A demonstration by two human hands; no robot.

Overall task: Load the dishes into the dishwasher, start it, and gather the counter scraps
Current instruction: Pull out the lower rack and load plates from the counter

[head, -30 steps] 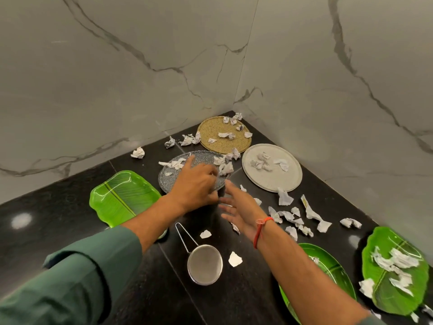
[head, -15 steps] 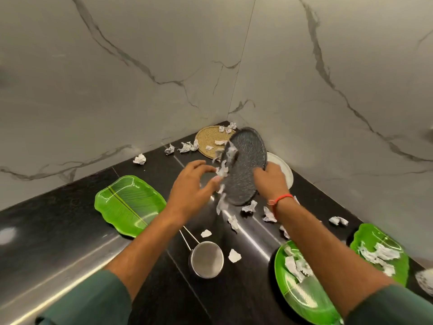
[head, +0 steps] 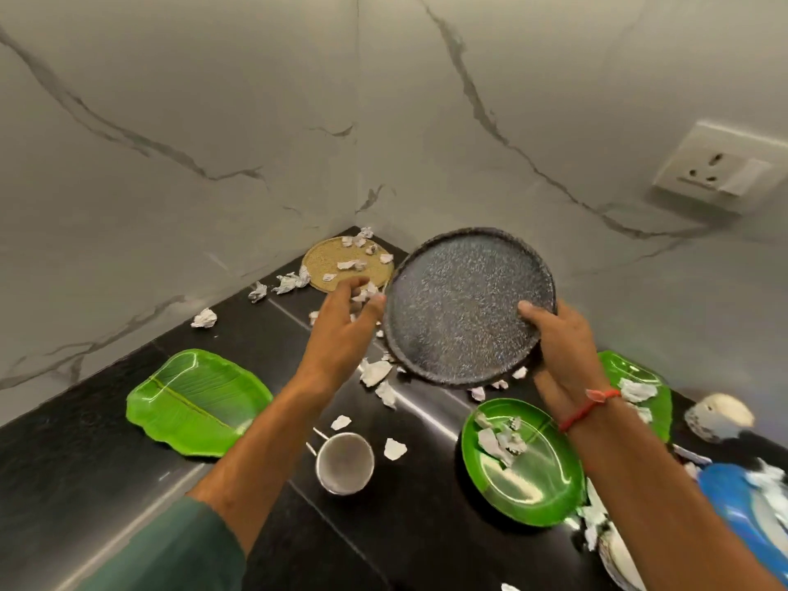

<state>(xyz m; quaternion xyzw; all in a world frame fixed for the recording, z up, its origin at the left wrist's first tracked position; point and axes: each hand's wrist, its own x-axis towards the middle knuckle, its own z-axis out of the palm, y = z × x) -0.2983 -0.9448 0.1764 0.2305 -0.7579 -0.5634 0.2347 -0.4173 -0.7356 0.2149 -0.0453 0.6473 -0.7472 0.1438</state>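
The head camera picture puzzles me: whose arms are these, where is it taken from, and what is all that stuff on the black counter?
There is no machine here. A person wears a wide-angle camera on the head, so you look down along their own two arms at a black counter in a corner of marble walls.

The right hand grips the edge of a dark speckled plate and holds it tilted up off the counter. The left hand reaches beside the plate's rim, fingers loosely bent; whether it touches the plate is hard to tell.

On the counter lie a leaf-shaped green tray, a round green plate with crumpled paper scraps on it, a small metal strainer, and a woven round mat at the back. More white scraps are scattered around.
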